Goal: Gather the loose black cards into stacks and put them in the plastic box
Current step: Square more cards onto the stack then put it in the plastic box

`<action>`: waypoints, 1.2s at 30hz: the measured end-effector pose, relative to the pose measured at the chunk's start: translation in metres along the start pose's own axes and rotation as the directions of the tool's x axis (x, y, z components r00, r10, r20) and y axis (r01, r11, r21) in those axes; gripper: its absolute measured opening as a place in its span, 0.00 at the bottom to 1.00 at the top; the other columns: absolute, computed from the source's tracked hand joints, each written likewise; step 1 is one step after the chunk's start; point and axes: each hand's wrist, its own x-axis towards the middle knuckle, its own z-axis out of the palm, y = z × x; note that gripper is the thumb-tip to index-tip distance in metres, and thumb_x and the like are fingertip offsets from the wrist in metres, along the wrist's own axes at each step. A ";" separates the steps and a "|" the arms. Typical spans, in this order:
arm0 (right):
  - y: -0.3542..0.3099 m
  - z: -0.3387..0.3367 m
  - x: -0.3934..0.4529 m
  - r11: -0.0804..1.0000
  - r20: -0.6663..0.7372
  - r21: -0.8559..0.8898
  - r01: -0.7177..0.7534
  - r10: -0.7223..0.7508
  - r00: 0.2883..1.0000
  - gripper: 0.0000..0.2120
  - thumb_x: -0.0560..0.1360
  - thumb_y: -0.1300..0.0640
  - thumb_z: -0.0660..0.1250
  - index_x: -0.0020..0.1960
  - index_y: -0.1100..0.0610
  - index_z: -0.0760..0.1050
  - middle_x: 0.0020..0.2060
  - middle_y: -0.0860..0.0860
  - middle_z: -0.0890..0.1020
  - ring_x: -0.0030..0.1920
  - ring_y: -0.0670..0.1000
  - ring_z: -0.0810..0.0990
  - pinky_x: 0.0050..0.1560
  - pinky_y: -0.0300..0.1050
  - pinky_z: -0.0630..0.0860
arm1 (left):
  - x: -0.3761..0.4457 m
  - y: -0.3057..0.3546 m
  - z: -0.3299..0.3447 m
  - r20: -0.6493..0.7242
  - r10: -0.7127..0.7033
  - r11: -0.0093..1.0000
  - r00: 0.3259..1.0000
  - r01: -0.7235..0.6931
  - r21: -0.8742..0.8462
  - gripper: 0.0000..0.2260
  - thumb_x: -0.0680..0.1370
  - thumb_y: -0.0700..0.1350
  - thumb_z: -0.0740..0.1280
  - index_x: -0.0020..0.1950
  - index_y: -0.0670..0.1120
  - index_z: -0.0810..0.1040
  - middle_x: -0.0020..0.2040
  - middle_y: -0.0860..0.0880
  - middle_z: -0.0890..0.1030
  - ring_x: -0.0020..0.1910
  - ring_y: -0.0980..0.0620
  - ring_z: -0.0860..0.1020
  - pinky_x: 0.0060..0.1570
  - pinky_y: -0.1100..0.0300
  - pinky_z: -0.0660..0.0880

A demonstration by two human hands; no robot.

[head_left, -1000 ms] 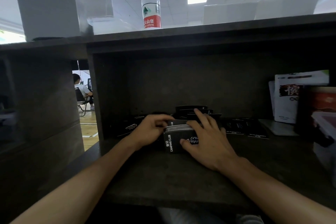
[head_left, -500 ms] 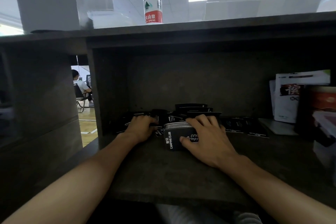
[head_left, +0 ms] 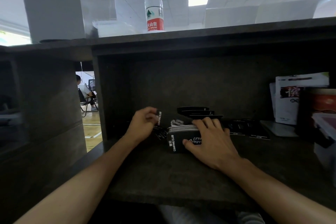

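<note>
Right hand [head_left: 211, 140] is clamped on the stack [head_left: 179, 137], thumb on its near face, fingers over the top. Left hand [head_left: 143, 123], at the stack's 10 o'clock, pinches one card [head_left: 159, 118] upright. Loose cards [head_left: 249, 130] sit at 3 o'clock; bare shelf [head_left: 163, 172] at 6.

Right hand [head_left: 211, 140] grips card stack [head_left: 179, 138]; left hand [head_left: 143, 123] pinches one card [head_left: 159, 118].

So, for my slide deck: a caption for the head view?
Right hand holds a card stack on the shelf while left hand lifts one card.
</note>
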 end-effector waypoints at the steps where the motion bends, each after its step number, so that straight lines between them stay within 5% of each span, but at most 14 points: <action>1: 0.000 0.000 0.000 1.000 -0.009 0.014 -0.005 0.005 1.000 0.36 0.73 0.30 0.60 0.75 0.45 0.58 0.69 0.46 0.63 0.69 0.49 0.62 0.70 0.60 0.63 | -0.002 0.002 0.005 0.093 -0.031 0.997 0.995 0.038 -0.069 0.11 0.76 0.30 0.66 0.49 0.45 0.81 0.45 0.44 0.85 0.47 0.50 0.83 0.48 0.59 0.78; 5: 0.002 0.001 0.001 0.999 -0.001 0.036 0.002 -0.002 1.000 0.39 0.73 0.32 0.61 0.79 0.44 0.52 0.78 0.45 0.52 0.77 0.50 0.52 0.74 0.63 0.57 | -0.008 0.004 0.016 0.420 -0.142 0.952 0.896 0.240 -0.190 0.10 0.78 0.32 0.63 0.54 0.40 0.82 0.52 0.41 0.84 0.48 0.50 0.81 0.47 0.59 0.75; 8: 0.004 0.003 0.003 1.000 0.024 -0.005 0.029 -0.029 0.999 0.36 0.75 0.31 0.58 0.78 0.43 0.54 0.75 0.45 0.61 0.74 0.49 0.57 0.72 0.61 0.60 | -0.005 0.000 0.015 0.505 -0.195 0.920 0.841 0.336 -0.203 0.14 0.79 0.32 0.59 0.51 0.42 0.83 0.50 0.43 0.84 0.46 0.52 0.80 0.45 0.59 0.74; 11: 0.004 0.004 0.003 0.999 0.011 -0.008 0.032 -0.032 0.999 0.33 0.75 0.32 0.58 0.76 0.43 0.59 0.70 0.44 0.66 0.70 0.49 0.61 0.69 0.59 0.64 | -0.004 -0.005 0.018 0.332 -0.146 0.985 0.932 0.169 -0.043 0.16 0.78 0.31 0.60 0.46 0.46 0.84 0.46 0.46 0.85 0.43 0.57 0.82 0.45 0.62 0.75; 13: 0.003 0.004 0.002 1.000 0.005 -0.002 0.031 -0.031 0.999 0.32 0.75 0.32 0.58 0.76 0.43 0.60 0.69 0.43 0.67 0.69 0.49 0.61 0.68 0.58 0.65 | 0.007 -0.015 0.013 0.168 -0.009 0.950 0.986 -0.044 0.309 0.14 0.76 0.32 0.64 0.52 0.48 0.83 0.52 0.47 0.84 0.49 0.55 0.82 0.53 0.58 0.77; 16: 0.003 0.005 0.003 0.999 0.009 0.001 0.033 -0.033 0.999 0.32 0.75 0.32 0.57 0.75 0.43 0.60 0.69 0.43 0.67 0.69 0.49 0.61 0.68 0.59 0.65 | 0.029 -0.030 -0.002 0.221 0.008 0.570 0.975 -0.186 0.801 0.25 0.75 0.41 0.67 0.72 0.52 0.69 0.70 0.49 0.73 0.68 0.48 0.71 0.67 0.51 0.66; 19: 0.004 0.006 0.003 0.999 0.014 0.001 0.033 -0.033 0.999 0.32 0.75 0.31 0.56 0.75 0.43 0.60 0.69 0.42 0.66 0.70 0.49 0.60 0.68 0.59 0.65 | 0.037 -0.041 -0.001 0.320 -0.092 0.458 0.943 -0.246 0.854 0.24 0.79 0.47 0.64 0.75 0.56 0.65 0.73 0.50 0.69 0.73 0.50 0.65 0.68 0.54 0.59; 25: 0.004 0.007 0.004 0.999 0.021 -0.012 0.032 -0.032 0.999 0.33 0.75 0.31 0.56 0.76 0.43 0.60 0.69 0.43 0.66 0.70 0.49 0.61 0.68 0.59 0.65 | 0.037 -0.049 0.005 0.353 0.090 0.403 0.931 -0.358 0.842 0.13 0.80 0.46 0.61 0.63 0.55 0.78 0.59 0.46 0.78 0.60 0.46 0.73 0.62 0.54 0.67; 29: 0.003 0.006 0.003 1.000 0.023 -0.018 0.026 -0.026 0.999 0.32 0.75 0.31 0.56 0.75 0.43 0.60 0.70 0.43 0.66 0.70 0.49 0.61 0.68 0.59 0.65 | 0.028 -0.042 0.003 0.335 0.079 0.501 0.939 -0.328 0.801 0.09 0.78 0.44 0.65 0.56 0.51 0.81 0.55 0.46 0.81 0.56 0.46 0.78 0.58 0.54 0.73; 33: 0.002 0.005 0.003 1.000 0.021 -0.013 0.028 -0.028 0.999 0.33 0.75 0.31 0.56 0.76 0.43 0.60 0.70 0.43 0.66 0.70 0.49 0.61 0.68 0.59 0.65 | 0.023 -0.015 -0.014 -0.055 0.117 0.890 0.992 -0.080 0.448 0.11 0.78 0.38 0.65 0.59 0.48 0.78 0.49 0.49 0.83 0.50 0.52 0.81 0.51 0.55 0.79; 36: 0.003 0.003 0.003 1.000 0.034 -0.006 0.029 -0.029 0.999 0.33 0.75 0.31 0.56 0.76 0.43 0.59 0.71 0.43 0.65 0.71 0.49 0.61 0.70 0.59 0.64 | 0.005 0.007 -0.011 0.119 -0.049 0.994 0.992 0.037 0.102 0.24 0.77 0.32 0.66 0.69 0.53 0.71 0.51 0.48 0.83 0.50 0.53 0.82 0.54 0.57 0.79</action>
